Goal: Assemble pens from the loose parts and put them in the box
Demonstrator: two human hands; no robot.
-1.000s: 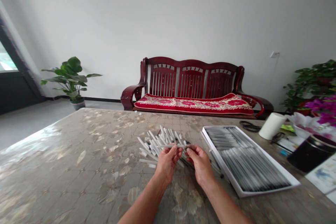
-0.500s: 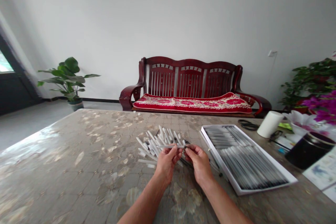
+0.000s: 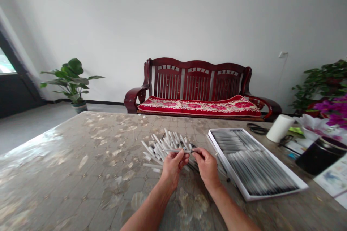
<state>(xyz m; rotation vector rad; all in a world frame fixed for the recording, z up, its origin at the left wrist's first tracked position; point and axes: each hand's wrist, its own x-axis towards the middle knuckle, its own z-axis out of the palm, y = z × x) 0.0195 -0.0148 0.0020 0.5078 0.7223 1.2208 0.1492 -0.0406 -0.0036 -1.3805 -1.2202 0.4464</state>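
A pale, translucent pen [image 3: 173,150] lies level between my two hands, above a loose pile of white and clear pen parts [image 3: 154,148]. My left hand [image 3: 173,164] is closed, pinching the pen's barrel between thumb and fingers. At the pen's right end, my right hand [image 3: 207,164] is closed on a small dark piece; whether it is a cap or the end of the pen, I cannot tell. To the right, a shallow white box [image 3: 245,193] holds rows of clear pens [image 3: 260,166] with dark ends.
A few thin dark sticks lie between the pile and the box. Beyond the box are black scissors [image 3: 257,129], a white roll [image 3: 280,128] and a black cup [image 3: 321,156]. A patterned cloth [image 3: 89,173] covers the table. A wooden bench [image 3: 196,83] stands behind.
My right hand has shifted very slightly right, widening the gap to my left hand a little. Both hands stay at the pen, and the box and pile look the same.
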